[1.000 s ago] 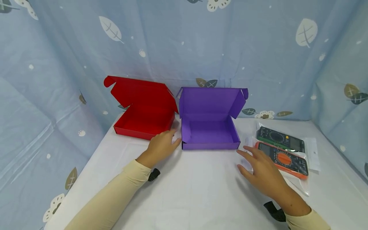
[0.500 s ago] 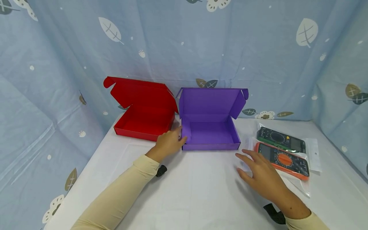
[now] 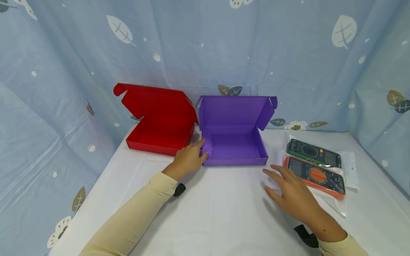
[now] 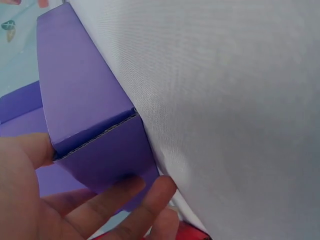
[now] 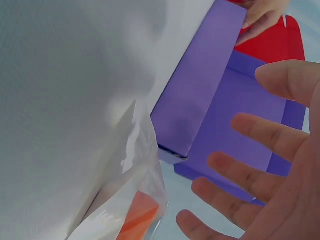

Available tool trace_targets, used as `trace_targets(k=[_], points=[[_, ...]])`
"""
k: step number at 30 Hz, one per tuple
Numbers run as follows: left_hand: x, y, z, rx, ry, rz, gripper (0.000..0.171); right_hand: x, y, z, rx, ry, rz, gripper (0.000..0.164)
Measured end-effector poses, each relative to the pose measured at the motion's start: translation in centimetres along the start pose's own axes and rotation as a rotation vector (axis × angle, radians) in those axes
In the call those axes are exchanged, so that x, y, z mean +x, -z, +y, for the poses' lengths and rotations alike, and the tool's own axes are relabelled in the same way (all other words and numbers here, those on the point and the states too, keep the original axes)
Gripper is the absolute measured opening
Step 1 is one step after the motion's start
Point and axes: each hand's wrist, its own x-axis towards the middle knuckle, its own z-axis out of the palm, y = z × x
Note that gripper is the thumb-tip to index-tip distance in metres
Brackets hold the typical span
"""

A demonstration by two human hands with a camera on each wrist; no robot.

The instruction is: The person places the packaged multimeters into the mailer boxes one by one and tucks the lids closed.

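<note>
A purple cardboard box stands in the middle of the table with its lid raised at the back. My left hand grips its left wall near the front corner. In the left wrist view the thumb is at the inner side and the fingers lie along the outer side. To the right of the box, my right hand hovers with fingers spread and holds nothing. Beside it lies an orange multimeter in a clear plastic bag, and behind that a green-edged multimeter, bagged too.
Left of the purple box sits a red cardboard box, its lid also raised. A blue patterned curtain closes off the back and sides. White cloth covers the table.
My left hand has moved right, from the gap beside the red box onto the purple box's left wall, and taken hold there. The right hand has stayed nearly still.
</note>
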Motion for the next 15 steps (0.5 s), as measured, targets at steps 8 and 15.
trace_targets(k=[8, 15], points=[[-0.6, 0.1, -0.3, -0.003, 0.005, -0.014, 0.064, 0.5, 0.3, 1.1, -0.015, -0.003, 0.001, 0.057], [-1.6, 0.3, -0.5, 0.000, -0.007, -0.008, 0.064, 0.5, 0.3, 3.5, -0.058, 0.013, 0.012, 0.067]])
